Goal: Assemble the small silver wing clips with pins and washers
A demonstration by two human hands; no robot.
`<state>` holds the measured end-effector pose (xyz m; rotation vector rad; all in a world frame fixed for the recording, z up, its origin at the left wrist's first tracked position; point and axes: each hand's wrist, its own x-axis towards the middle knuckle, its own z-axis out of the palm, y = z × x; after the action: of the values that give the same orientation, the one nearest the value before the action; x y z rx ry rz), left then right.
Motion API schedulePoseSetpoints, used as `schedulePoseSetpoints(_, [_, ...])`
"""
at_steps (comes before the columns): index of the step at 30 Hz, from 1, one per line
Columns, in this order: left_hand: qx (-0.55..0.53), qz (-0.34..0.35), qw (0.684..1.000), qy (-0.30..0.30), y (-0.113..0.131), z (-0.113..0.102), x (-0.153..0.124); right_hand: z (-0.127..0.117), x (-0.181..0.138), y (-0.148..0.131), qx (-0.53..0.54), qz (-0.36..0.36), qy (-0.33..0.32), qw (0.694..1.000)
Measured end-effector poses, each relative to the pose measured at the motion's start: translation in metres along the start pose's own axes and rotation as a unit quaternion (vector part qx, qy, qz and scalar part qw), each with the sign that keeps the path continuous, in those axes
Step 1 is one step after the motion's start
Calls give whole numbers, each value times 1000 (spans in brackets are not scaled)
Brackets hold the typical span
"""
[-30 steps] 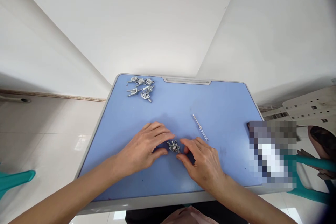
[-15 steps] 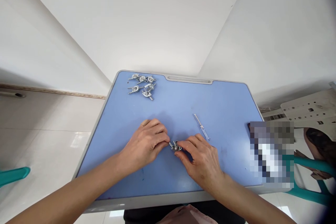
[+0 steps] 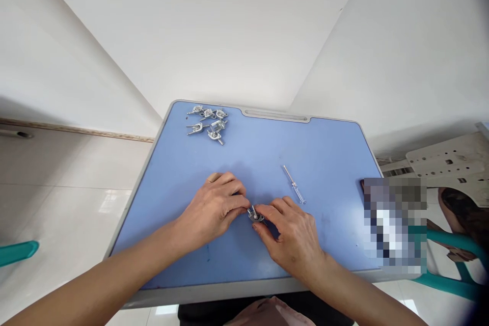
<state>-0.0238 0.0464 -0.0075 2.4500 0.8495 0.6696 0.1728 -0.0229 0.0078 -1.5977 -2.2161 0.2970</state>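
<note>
Between my hands is a small silvery metal clamp (image 3: 255,215) with a curved body and a pin-like part sticking up. My right hand (image 3: 292,229) grips its right side between thumb and forefinger. At its left end, the fingers of my left hand (image 3: 219,204) pinch a thin metal piece that looks like a bolt; the fingertips partly hide it. Beyond my right hand a screwdriver (image 3: 294,185) with a clear handle lies on the blue tabletop (image 3: 244,158). Several similar metal clamps (image 3: 214,135) lie grouped at the table's far left corner.
A pixelated patch covers something at the table's right edge (image 3: 393,224). Beside it are a teal chair frame (image 3: 446,285) and part of another person (image 3: 454,214). A teal piece (image 3: 19,253) stands at the left over the tiled floor. White walls rise behind the table.
The clamp is turned slightly in my fingers, and my left fingertips have shifted a little to the right, closer against it. The camera view has moved slightly.
</note>
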Motion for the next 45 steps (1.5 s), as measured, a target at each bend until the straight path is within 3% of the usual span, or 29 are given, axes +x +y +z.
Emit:
schedulePoseSetpoints(5, [15, 0, 1000, -3, 0, 1, 1, 4, -1, -1, 11, -5, 35, 999])
schedulePoseSetpoints(16, [50, 2, 999, 7, 8, 3, 1, 8, -4, -6, -72, -40, 99, 992])
schedulePoseSetpoints(26, [-16, -35, 999, -9, 11, 1, -2, 15, -10, 2, 8, -9, 103, 995])
schedulePoseSetpoints(37, [-75, -29, 995, -65, 20, -1, 1, 4, -11, 0, -6, -16, 66, 998])
schedulePoseSetpoints(45, [-46, -10, 997, -61, 17, 7, 0, -32, -25, 19, 107, 9, 88, 990])
